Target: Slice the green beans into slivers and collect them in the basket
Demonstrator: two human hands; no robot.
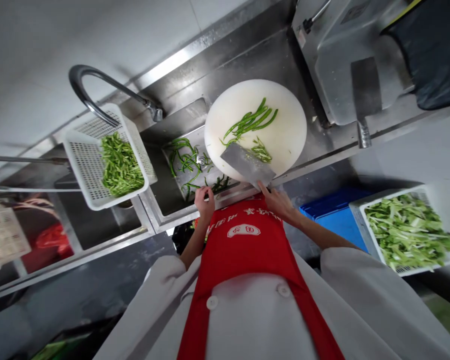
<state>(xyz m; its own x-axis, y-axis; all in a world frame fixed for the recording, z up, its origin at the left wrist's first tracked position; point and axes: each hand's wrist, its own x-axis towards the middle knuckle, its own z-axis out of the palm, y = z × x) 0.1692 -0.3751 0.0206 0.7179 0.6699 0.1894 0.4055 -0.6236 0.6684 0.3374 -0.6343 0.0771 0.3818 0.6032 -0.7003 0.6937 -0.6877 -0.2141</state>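
My right hand (278,201) is closed round the handle of a cleaver (248,164), whose broad blade lies over the near edge of a round white cutting board (288,115). On the board are several long green peppers (249,121), with a small heap of sliced pepper (261,151) beside the blade. My left hand (204,200) hovers by the sink's front rim, fingers curled; whether it holds anything is too small to tell. Several more whole green peppers (187,161) are scattered in the sink basin (157,182) to the left of the board.
A white basket (92,192) of sliced greens sits at the left under a curved faucet (97,75). At the right, a second cleaver (365,90) rests on a metal surface. Lower right, a white crate (382,245) holds leafy greens beside a blue bin (339,225).
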